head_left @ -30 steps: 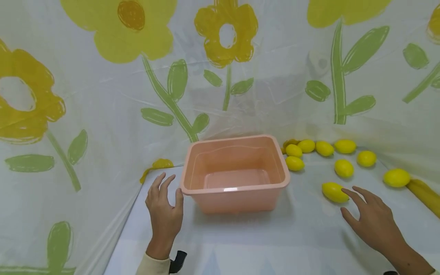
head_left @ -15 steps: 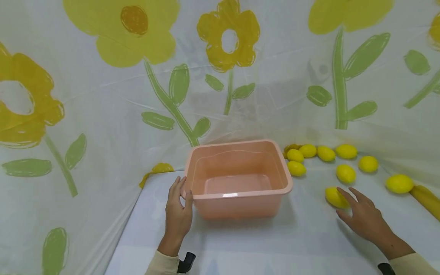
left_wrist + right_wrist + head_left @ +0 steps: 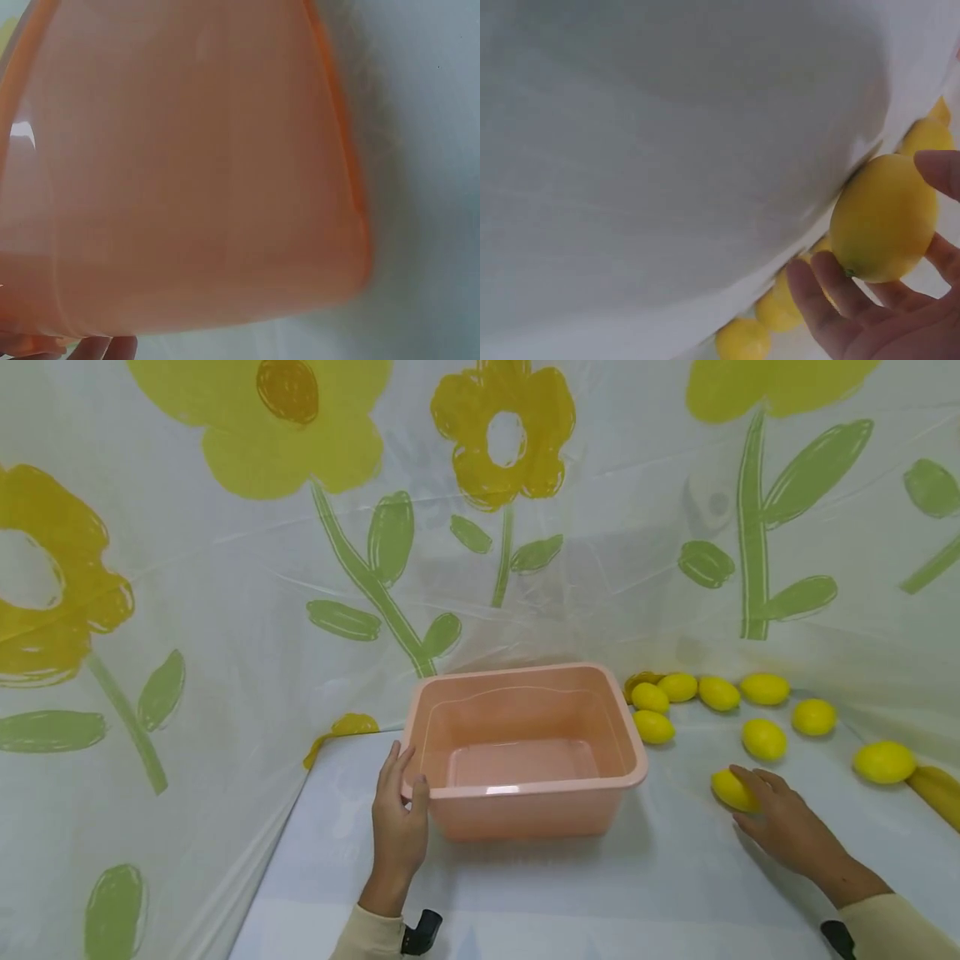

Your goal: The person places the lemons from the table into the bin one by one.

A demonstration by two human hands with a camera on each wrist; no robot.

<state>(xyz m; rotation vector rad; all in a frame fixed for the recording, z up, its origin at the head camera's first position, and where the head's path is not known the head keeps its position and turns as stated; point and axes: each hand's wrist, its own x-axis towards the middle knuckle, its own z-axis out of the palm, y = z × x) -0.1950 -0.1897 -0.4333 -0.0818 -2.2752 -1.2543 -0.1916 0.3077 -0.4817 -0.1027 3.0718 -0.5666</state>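
A pink plastic tub [image 3: 517,810] stands on the table, with nothing inside it. My left hand [image 3: 401,835] grips its near left corner, fingers at the left rim and thumb in front. In the left wrist view the tub wall [image 3: 195,172] fills most of the frame, and only some fingertips [image 3: 112,349] show below it. To the right of the tub, my right hand [image 3: 791,827] holds a yellow lemon [image 3: 729,791] on the table. The right wrist view shows this lemon [image 3: 885,217] between the thumb and the curved fingers.
Several more lemons lie behind and right of the held one, among them a lemon [image 3: 765,740] just beyond it and another [image 3: 885,762] farther right. A white flowered cloth [image 3: 600,568] hangs behind the table [image 3: 540,902].
My left hand has moved right, from beside the tub onto its corner. My right hand's fingers have come in around the near lemon. The tub and other lemons stay put.
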